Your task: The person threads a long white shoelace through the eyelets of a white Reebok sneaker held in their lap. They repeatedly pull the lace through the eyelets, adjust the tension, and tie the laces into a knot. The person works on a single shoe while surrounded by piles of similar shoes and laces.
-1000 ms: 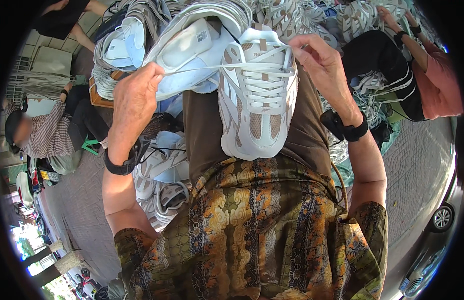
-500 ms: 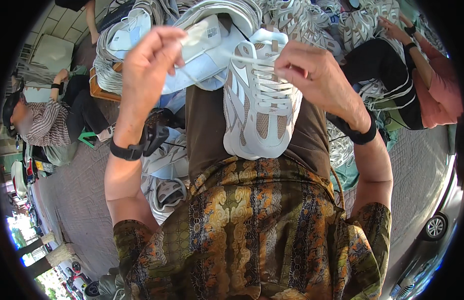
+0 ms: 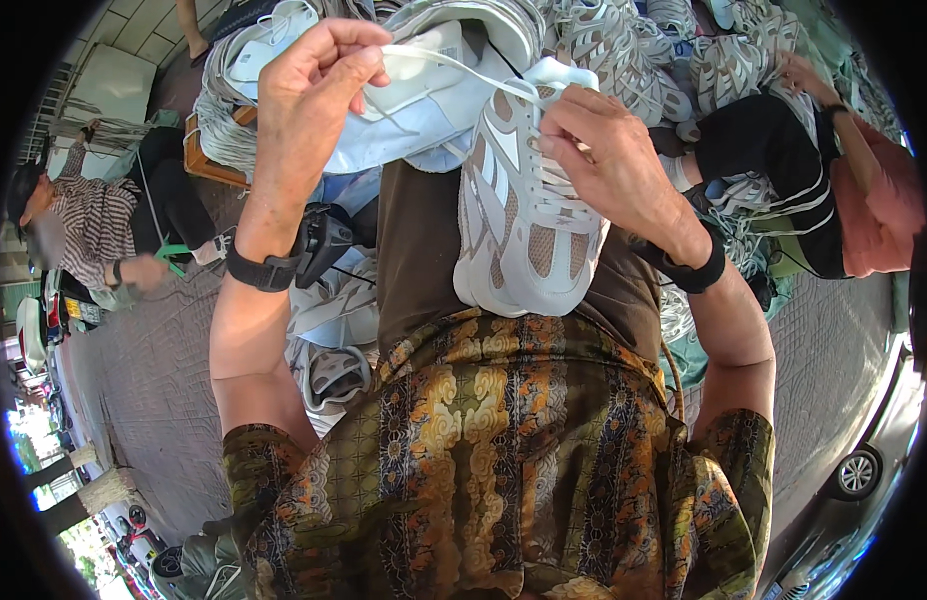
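A white and beige sneaker (image 3: 532,215) rests on my lap, its toe pointing toward me and its laces crossed over the tongue. My left hand (image 3: 319,95) is raised to the left of the shoe, pinching the end of a white shoelace (image 3: 454,63). The lace stretches from those fingers across to the shoe's upper eyelets. My right hand (image 3: 609,150) lies over the right side of the lacing, its fingers bent and closed at the upper eyelets. What those fingertips grip is hidden.
White shoe uppers (image 3: 414,130) are heaped beyond my knees, near a wooden crate (image 3: 216,150). More sneakers (image 3: 624,60) are piled at the far right. One person in a striped shirt (image 3: 94,215) sits left; another in a pink shirt (image 3: 874,200) sits right. More shoes (image 3: 334,375) lie by my left leg.
My left hand has risen slightly, and the lace is now drawn out between it and the shoe. My right hand has shifted slightly left and down. The shoe has tilted a little.
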`<state>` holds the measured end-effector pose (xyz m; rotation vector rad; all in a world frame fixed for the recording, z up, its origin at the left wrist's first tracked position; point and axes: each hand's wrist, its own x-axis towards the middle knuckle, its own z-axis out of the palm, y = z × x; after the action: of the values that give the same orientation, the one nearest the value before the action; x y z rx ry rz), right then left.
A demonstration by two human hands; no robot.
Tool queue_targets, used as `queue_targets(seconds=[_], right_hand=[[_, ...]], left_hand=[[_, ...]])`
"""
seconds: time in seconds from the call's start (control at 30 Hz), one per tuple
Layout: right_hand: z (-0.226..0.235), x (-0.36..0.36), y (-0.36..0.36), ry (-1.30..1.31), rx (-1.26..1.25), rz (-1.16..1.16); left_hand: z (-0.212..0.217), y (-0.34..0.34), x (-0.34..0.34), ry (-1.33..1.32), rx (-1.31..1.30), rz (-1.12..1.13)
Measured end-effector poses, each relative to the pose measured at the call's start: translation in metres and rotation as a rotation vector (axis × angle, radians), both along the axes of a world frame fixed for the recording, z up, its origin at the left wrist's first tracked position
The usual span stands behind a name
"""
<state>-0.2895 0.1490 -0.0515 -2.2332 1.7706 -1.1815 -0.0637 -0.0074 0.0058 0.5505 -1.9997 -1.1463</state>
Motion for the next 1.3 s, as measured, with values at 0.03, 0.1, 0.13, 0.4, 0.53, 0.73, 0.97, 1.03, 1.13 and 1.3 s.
queue_targets(seconds=[0.03, 0.1, 0.13, 0.4, 0.53, 0.73, 0.97, 1.03, 1.13, 1.3], right_hand=[[0.003, -0.001, 0.002, -0.025, -0.006, 0.032], [0.010, -0.006, 0.008, -0.052, -0.026, 0.084], [0.011, -0.008, 0.011, -0.065, -0.036, 0.108], [0.013, -0.025, 0.018, -0.166, 0.097, 0.113], [0.007, -0.031, 0.016, -0.191, 0.079, 0.134], [0.001, -0.055, 0.006, -0.225, 0.027, -0.137], [-0.005, -0.060, -0.004, 0.057, -0.001, -0.040], [-0.008, -0.068, -0.008, 0.127, -0.058, 0.020], [-0.010, -0.075, -0.016, 0.189, -0.116, 0.090], [0.011, -0.072, -0.001, 0.056, -0.089, 0.091]], left_hand=[[-0.002, 0.000, 0.004, -0.004, 0.005, 0.013], [-0.003, -0.001, 0.008, -0.025, -0.017, 0.008], [-0.004, -0.001, 0.010, -0.036, -0.028, 0.004], [-0.001, 0.007, 0.031, -0.127, -0.021, 0.040], [-0.007, 0.011, 0.033, -0.256, -0.137, 0.053], [-0.002, 0.021, 0.028, -0.421, -0.559, 0.114], [0.011, 0.018, 0.036, -0.502, -0.825, 0.136], [0.013, 0.017, 0.033, -0.509, -0.869, 0.138], [0.016, 0.020, 0.026, -0.503, -0.883, 0.132], [0.011, 0.019, 0.022, -0.486, -0.891, 0.123]])
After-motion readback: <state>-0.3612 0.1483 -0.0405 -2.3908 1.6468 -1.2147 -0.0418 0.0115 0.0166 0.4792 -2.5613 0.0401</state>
